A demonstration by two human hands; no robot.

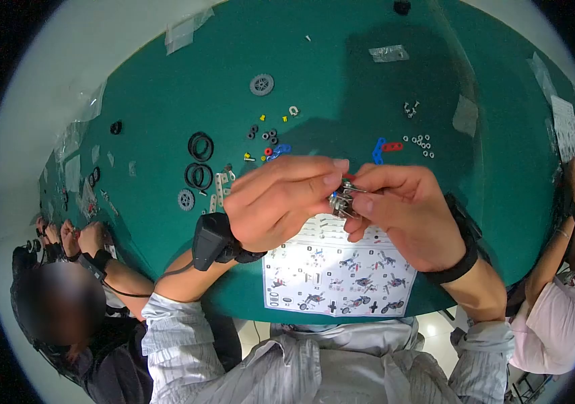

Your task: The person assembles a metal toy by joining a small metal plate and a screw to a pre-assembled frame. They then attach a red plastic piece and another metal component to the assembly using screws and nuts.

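Tabletop: dark green (496, 175), with a long curved far edge.
Near edge: a white paper sheet printed with assembly diagrams (331, 306) lies along it, its upper part shadowed under the hands.
Left hand: the thumb and fingers (274, 202) pinch a small silver metal assembly (341, 202) above the upper part of the sheet.
Right hand: thumb and forefinger (402, 215) pinch the same piece from the other side.
Toward the left edge: black rubber rings (200, 146) and a grey spoked plastic wheel (186, 200).
Toward the far edge: a second grey plastic wheel (261, 85) and a crumpled clear plastic bag (389, 54).
Toward the right edge: a red plastic bar (392, 147) beside a blue angled plastic piece (378, 151), with small silver nuts (426, 145) beyond.
Left-hand neighbour: a person in dark clothing (99, 357) sits at the left edge.
Right-hand neighbour: a person in a pale pink top (550, 330) reaches over the right edge.
Floor: pale, brightly lit (432, 328), showing past the near edge.
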